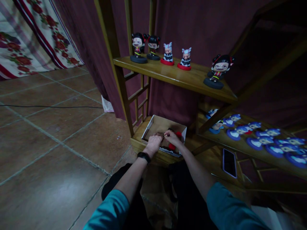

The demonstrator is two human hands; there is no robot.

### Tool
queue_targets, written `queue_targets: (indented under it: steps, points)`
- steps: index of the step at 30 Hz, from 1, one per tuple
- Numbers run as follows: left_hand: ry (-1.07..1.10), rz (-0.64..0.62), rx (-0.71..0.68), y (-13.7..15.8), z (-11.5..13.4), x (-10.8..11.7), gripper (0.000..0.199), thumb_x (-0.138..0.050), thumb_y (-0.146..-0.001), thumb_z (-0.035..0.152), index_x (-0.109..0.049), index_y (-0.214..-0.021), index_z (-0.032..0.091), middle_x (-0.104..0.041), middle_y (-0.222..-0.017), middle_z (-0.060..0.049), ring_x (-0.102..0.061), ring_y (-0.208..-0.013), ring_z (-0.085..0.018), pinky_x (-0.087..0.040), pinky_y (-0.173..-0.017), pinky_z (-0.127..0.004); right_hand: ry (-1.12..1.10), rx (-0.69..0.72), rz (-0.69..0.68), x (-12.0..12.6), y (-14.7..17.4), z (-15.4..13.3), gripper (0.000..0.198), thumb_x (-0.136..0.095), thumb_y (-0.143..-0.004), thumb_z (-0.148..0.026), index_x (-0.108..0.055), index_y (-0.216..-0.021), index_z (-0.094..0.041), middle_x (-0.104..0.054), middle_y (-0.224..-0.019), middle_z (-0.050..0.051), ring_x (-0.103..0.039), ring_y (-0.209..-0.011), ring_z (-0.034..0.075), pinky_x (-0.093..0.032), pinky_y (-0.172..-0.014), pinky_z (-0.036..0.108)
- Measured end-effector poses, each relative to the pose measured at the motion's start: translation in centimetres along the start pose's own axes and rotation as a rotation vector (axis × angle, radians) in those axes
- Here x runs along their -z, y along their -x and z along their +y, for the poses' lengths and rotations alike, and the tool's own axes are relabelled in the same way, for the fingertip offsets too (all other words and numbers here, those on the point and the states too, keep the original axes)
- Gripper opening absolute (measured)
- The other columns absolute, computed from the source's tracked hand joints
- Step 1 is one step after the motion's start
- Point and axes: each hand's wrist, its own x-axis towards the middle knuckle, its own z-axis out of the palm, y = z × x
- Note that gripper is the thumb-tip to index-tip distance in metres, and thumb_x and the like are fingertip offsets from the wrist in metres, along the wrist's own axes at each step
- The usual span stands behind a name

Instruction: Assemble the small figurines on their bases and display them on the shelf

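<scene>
Both hands are over an open shallow cardboard box (pixel 161 120) on the lowest shelf. My right hand (pixel 172 138) is closed in a pinch on something small and dark; its kind is hidden by my fingers. Close beside it, my left hand (pixel 154 143), with a black band on the wrist, reaches into the box with the back of the hand up. Its fingers point down and I cannot see whether they grip anything. Red pieces (pixel 171 146) lie in the box near my right hand, partly covered by it.
Several figurines stand on the wooden shelf (pixel 176 74) above the box, such as a black-haired one (pixel 219 68) on a dark base. To the right, a shelf bears rows of blue-and-white figurines (pixel 237 131). A phone (pixel 229 163) lies below them. A cable (pixel 51 106) crosses the tiled floor.
</scene>
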Motion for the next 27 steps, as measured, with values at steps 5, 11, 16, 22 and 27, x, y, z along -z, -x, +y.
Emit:
queue_targets:
  steps: [5,11,16,22,27]
  points:
    - [0.432,0.115,0.289,-1.0,-1.3,-0.4,0.012,-0.057,-0.069,0.011,-0.064,-0.078,0.015,-0.063,-0.075,-0.008,-0.058,-0.086,-0.021,-0.042,-0.083,-0.031,0.005,-0.021,0.001,0.1,0.6,-1.0,0.019,-0.05,-0.061,-0.013,-0.054,-0.078,-0.021,-0.05,-0.059,-0.007,-0.047,-0.048,0.008,-0.039,-0.046,0.019]
    - [1.153,0.162,0.614,-2.6,-2.5,-1.3,0.017,-0.056,-0.06,-0.003,-0.06,-0.066,0.012,-0.054,-0.052,0.002,-0.054,-0.054,-0.011,-0.047,-0.06,-0.024,-0.042,0.015,0.012,0.1,0.8,-1.5,0.014,-0.052,-0.063,-0.017,-0.055,-0.076,-0.02,-0.052,-0.067,-0.005,-0.049,-0.056,0.008,-0.042,-0.048,0.018]
    - [1.364,0.214,0.674,-2.8,-2.8,-1.8,0.018,-0.054,-0.064,-0.005,-0.057,-0.07,0.012,-0.059,-0.062,0.0,-0.059,-0.058,-0.011,-0.052,-0.06,-0.024,-0.076,0.023,0.013,0.1,0.7,-1.3,0.013,-0.053,-0.064,-0.018,-0.056,-0.077,-0.02,-0.054,-0.069,-0.004,-0.051,-0.061,0.009,-0.045,-0.051,0.019]
    - [1.543,0.223,0.72,-2.7,-3.1,-1.5,0.02,-0.053,-0.068,-0.006,-0.054,-0.069,0.013,-0.061,-0.068,0.0,-0.063,-0.068,-0.013,-0.055,-0.069,-0.028,-0.137,-0.026,0.034,0.2,0.7,-1.9,0.015,-0.055,-0.064,-0.017,-0.058,-0.079,-0.021,-0.055,-0.069,-0.005,-0.052,-0.058,0.008,-0.047,-0.052,0.019]
    - [1.618,0.208,0.727,-2.6,-2.9,-1.2,0.017,-0.055,-0.071,-0.004,-0.055,-0.069,0.013,-0.062,-0.069,-0.001,-0.063,-0.071,-0.013,-0.054,-0.072,-0.029,-0.277,-0.102,0.011,0.4,1.0,-3.1,0.014,-0.06,-0.068,-0.017,-0.059,-0.081,-0.02,-0.057,-0.065,-0.004,-0.054,-0.054,0.007,-0.048,-0.051,0.018]
